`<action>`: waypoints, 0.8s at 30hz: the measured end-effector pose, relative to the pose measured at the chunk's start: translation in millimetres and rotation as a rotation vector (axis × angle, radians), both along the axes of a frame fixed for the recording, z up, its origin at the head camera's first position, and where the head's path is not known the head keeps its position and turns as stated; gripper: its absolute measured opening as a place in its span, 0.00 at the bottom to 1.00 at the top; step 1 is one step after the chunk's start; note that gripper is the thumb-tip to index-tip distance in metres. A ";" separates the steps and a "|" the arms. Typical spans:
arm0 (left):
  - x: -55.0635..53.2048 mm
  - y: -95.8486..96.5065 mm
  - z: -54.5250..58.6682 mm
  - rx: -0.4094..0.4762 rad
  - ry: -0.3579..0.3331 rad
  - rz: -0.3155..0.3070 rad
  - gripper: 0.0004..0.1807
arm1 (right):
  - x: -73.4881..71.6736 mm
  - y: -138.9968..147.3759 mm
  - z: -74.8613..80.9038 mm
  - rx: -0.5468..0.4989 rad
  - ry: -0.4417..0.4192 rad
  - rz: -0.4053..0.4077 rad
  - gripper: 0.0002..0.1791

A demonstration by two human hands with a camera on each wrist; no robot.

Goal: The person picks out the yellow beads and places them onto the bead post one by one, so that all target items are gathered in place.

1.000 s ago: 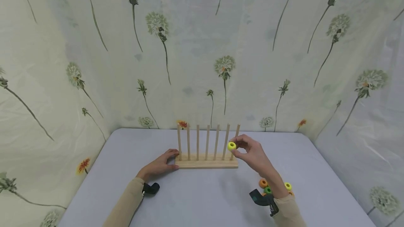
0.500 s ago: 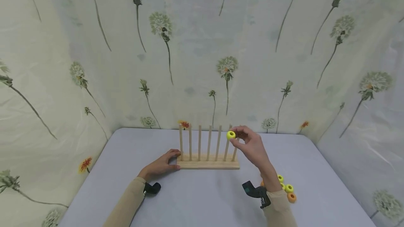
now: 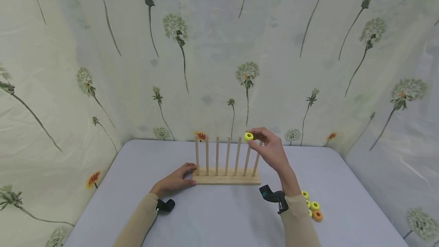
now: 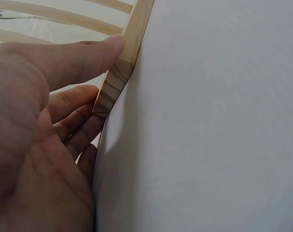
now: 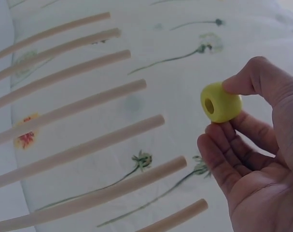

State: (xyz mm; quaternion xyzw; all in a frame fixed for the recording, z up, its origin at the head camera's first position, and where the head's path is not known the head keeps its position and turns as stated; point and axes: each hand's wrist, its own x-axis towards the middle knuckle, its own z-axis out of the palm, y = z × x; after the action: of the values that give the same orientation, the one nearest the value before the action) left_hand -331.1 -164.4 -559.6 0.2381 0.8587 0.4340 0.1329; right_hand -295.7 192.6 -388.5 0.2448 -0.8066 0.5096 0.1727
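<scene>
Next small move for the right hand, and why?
Probably line the yellow bead up with a nearby peg and ease it down. The right hand pinches the bead near the peg tops, apart from them, its hole facing roughly their way; the left hand holds the end of the wooden base.

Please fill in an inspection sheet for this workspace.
Surface: pale tabletop.
Job's things: wooden peg rack with seven pegs, no beads seen on them; pinched yellow bead, off the pegs; loose yellow beads and an orange bead on the tabletop right of the rack, some partly hidden.
Clutter: nothing seen.
Hands: left hand holds the rack's left end; right hand pinches the raised bead.
Cables: none clearly identifiable.
Surroundings: dandelion-print backdrop behind.
</scene>
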 end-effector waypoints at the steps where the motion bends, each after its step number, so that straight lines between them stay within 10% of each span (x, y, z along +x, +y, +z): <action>1: 0.1 0.0 0.2 0.001 0.001 -0.001 0.36 | -1.5 -0.2 1.0 0.001 0.001 -0.002 0.16; 24: 1.0 -1.1 0.6 -0.005 -0.009 0.001 0.36 | -29.7 -5.3 5.1 0.059 -0.077 -0.011 0.18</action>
State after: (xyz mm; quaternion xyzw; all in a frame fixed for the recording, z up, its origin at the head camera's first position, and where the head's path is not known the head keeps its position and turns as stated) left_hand -330.1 -165.4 -559.0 0.2355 0.8593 0.4329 0.1369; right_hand -325.5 187.4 -383.3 0.2255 -0.8287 0.4935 0.1372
